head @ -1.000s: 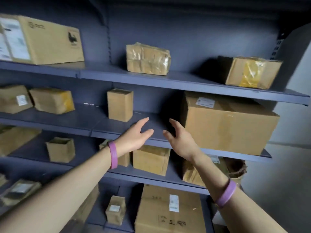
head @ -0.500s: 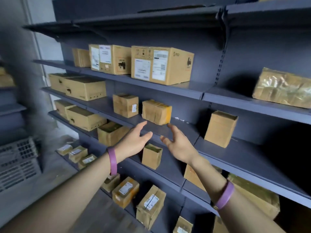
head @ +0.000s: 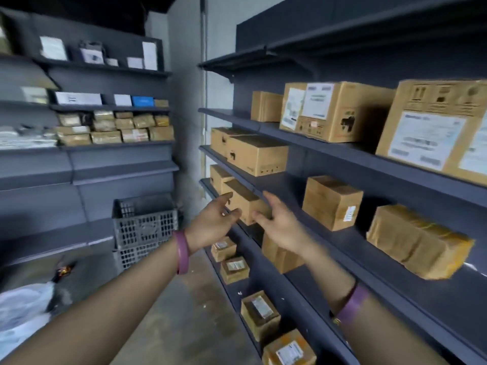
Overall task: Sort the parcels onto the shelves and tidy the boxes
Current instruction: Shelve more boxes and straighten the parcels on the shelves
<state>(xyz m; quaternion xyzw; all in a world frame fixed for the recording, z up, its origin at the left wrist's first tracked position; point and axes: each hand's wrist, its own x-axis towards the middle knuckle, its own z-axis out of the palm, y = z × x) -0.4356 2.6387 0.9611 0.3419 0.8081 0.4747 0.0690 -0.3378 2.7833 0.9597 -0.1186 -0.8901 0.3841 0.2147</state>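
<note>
Dark grey shelving [head: 350,156] runs along the right, loaded with brown cardboard parcels. My left hand [head: 212,222] and my right hand [head: 283,227] are both raised in front of it, fingers apart, holding nothing. Between and just behind them lies a plain brown box [head: 246,204] on a lower shelf; neither hand grips it. To the right stand a small upright box [head: 332,202] and a tape-wrapped parcel [head: 419,241]. Larger labelled boxes [head: 334,114] sit one shelf up. Both wrists wear purple bands.
A grey plastic crate [head: 145,227] stands on the floor at the corner. A second shelving unit [head: 105,127] on the left holds many small packages. Small labelled parcels [head: 261,312] line the bottom shelf. White plastic wrapping [head: 23,306] lies at lower left.
The view has swung left along the shelves, bringing the corner, the crate and the left shelving into sight. Both hands stay raised, open and empty in front of me.
</note>
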